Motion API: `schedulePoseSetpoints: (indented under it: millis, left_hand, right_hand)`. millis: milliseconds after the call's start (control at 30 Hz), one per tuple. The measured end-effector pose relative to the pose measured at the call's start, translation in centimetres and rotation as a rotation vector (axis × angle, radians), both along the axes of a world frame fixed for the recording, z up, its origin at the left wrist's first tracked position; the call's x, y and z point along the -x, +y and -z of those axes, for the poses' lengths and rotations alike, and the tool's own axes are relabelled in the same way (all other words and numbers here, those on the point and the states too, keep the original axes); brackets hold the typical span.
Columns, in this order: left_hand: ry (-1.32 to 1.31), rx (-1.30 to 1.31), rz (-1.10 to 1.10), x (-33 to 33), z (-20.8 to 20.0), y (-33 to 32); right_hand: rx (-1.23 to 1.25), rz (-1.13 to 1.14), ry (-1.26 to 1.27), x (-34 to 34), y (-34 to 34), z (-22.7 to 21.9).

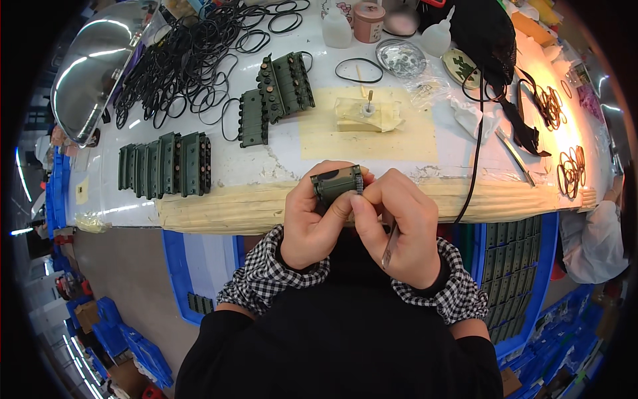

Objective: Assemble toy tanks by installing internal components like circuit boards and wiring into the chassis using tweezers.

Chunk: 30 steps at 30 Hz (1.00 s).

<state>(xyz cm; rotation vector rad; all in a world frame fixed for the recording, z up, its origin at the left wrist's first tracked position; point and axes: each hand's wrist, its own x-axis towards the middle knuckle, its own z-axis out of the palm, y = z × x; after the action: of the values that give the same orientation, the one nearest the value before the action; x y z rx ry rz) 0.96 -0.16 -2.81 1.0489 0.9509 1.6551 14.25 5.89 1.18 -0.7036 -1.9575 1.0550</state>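
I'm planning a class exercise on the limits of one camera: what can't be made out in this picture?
All in the head view:
- Underside of the small green part: covered by the left hand.
- Upper end of the thin metal tool: hidden by the right hand.
- Number of black loops in the pile: too tangled.

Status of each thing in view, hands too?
Left hand: gripping camouflage piece
Right hand: pinching at the piece's right end
Camouflage piece: held aloft
Slim metal tool: in right hand
Black bands: heaped
White squeeze bottles: upright
Left blue tray: few green pieces visible
Right blue tray: rows of green pieces
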Motion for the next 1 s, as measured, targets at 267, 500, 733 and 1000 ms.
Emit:
schedulePoseSetpoints:
  millis: [267, 500, 733, 1000]
  left_hand:
    - [-0.409, 0.080, 0.219, 1.0, 0.1, -0.1]
    - [-0.498, 0.184, 0.112, 0.1, -0.1, -0.3]
    - [-0.381, 0.112, 0.068, 0.0, 0.5, -0.5]
    - [-0.412, 0.080, 0.034, -0.4, 0.4, -0.8]
  right_hand:
    - [-0.033, 0.153, 0.112, -0.7, 0.3, -0.5]
    - [-0.116, 0.118, 0.140, -0.2, 0.2, 0.6]
    - [-0.212, 0.142, 0.110, -0.2, 0.4, 1.1]
    - [-0.018, 0.108, 0.133, -0.2, 0.0, 0.7]
